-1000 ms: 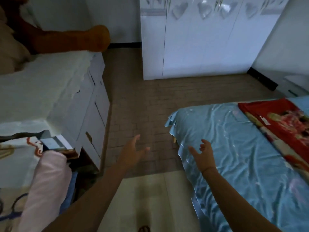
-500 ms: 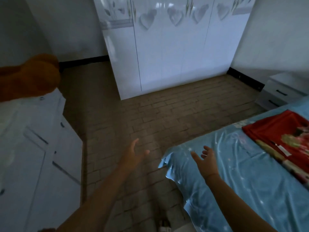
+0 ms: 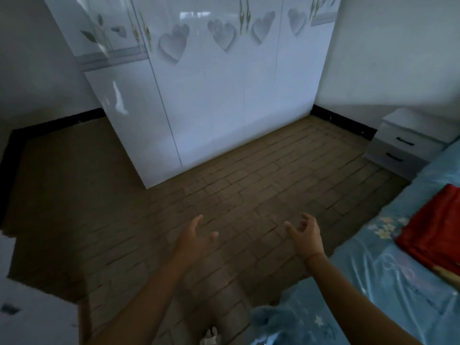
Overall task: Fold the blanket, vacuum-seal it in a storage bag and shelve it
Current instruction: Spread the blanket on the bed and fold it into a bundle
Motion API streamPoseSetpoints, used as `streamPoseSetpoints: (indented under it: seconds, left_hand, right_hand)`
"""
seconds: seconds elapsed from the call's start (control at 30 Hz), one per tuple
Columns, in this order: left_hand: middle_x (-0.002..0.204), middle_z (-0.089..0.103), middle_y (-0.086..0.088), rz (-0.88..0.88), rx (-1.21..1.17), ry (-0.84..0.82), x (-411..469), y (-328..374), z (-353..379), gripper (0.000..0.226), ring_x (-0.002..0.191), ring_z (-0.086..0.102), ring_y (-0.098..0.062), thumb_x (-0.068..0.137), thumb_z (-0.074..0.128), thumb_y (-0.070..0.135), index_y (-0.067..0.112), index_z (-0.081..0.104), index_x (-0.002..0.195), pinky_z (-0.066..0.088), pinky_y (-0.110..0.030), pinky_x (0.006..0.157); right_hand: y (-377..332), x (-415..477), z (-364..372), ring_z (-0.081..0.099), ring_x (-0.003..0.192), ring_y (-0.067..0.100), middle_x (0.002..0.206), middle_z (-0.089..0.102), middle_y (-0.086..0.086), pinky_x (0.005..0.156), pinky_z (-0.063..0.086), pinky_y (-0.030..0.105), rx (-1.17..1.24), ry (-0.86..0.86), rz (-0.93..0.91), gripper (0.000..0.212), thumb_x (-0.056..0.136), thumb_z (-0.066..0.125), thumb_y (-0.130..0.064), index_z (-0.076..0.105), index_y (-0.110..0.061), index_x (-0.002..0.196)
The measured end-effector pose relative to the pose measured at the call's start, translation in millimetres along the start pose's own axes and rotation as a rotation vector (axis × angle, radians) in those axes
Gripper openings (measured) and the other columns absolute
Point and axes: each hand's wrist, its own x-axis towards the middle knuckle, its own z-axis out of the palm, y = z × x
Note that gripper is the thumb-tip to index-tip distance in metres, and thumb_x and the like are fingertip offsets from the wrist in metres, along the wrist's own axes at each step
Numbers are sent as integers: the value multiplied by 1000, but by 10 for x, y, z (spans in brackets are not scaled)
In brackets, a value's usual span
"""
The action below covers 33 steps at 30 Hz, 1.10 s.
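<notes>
View swung toward glossy white heart-print wardrobe (image 3: pixel 211 95); left hand (image 3: pixel 193 241), right hand (image 3: pixel 305 239) empty, fingers released, raised for reaching; red folded blanket (image 3: pixel 433 235) on bed.

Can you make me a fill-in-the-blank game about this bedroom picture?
The wardrobe doors carry ____ shapes.
The red blanket lies on a bed with a ____ sheet.
The nightstand shows ____ drawers.
The left hand and the right hand hold ____.
Missing words: heart; blue; two; nothing.
</notes>
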Motion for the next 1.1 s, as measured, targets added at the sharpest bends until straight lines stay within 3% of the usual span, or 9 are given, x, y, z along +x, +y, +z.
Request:
streamPoseSetpoints:
  seconds: [0.2,0.37,0.7,0.83,1.1]
  left_hand:
    - [153,36,-3,129,54,-191,1769,597,-125,69,139,35,-20,90,67,30,19,32,149,34,-32,105]
    - [152,38,-2,245,132,-346,3049,1258,327,68,139,37,-20,90,67,33,20,34,148,33,-36,108]
    - [146,44,-4,363,172,-627,4840,2561,2075,62,135,40,-20,87,71,24,14,43,142,31,-28,104]
    - [144,44,-1,451,246,-762,5187,3157,2834,61,135,40,-17,88,70,28,15,43,141,32,-27,103]
    - [143,47,-1,704,419,-1050,5515,4289,4612,60,132,44,-16,88,69,34,18,45,141,34,-25,101]
  right_hand:
    - [-321,1100,214,48,123,25,140,43,14,100,44,37,56,207,146,70,89,67,-33,33,-11,145]
    - [-279,1920,21,50,118,23,136,46,13,98,44,36,90,403,268,70,87,68,-37,35,-11,144]
    - [240,3437,-870,48,123,32,136,47,18,106,41,43,181,751,526,68,88,68,-30,37,-3,142]
    - [426,3763,-1352,50,123,36,134,50,22,106,40,48,215,916,631,68,85,72,-26,41,-1,140]
    - [1021,3934,-2173,48,124,37,134,50,24,105,37,41,304,1245,877,68,87,70,-29,40,1,140]
